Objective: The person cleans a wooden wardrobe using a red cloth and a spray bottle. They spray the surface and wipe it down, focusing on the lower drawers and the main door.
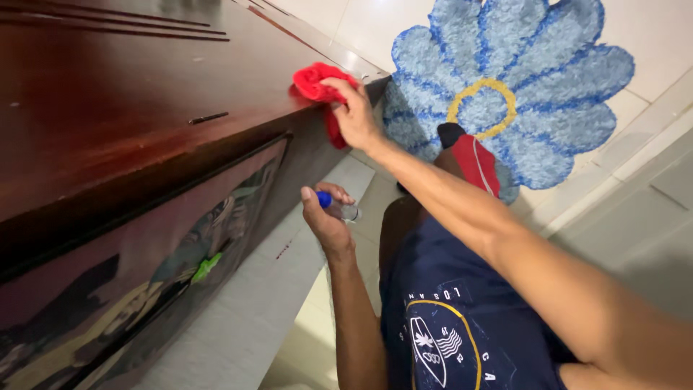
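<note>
My right hand (354, 112) presses a crumpled red cloth (315, 81) against the edge of a dark polished wooden door (108, 115). Part of the cloth hangs down below my fingers. Lower down, my left hand (325, 217) grips a small clear bottle with a blue cap (339, 208), held upright away from the wood, a little in front of my body.
A painted panel (144, 289) in dull green and brown is set into the lower wood. A small metal handle (208, 117) sits on the door face. A blue flower-shaped mat (520, 79) lies on the pale tiled floor (635, 217), with my foot in a red and black sandal (473, 159) on it.
</note>
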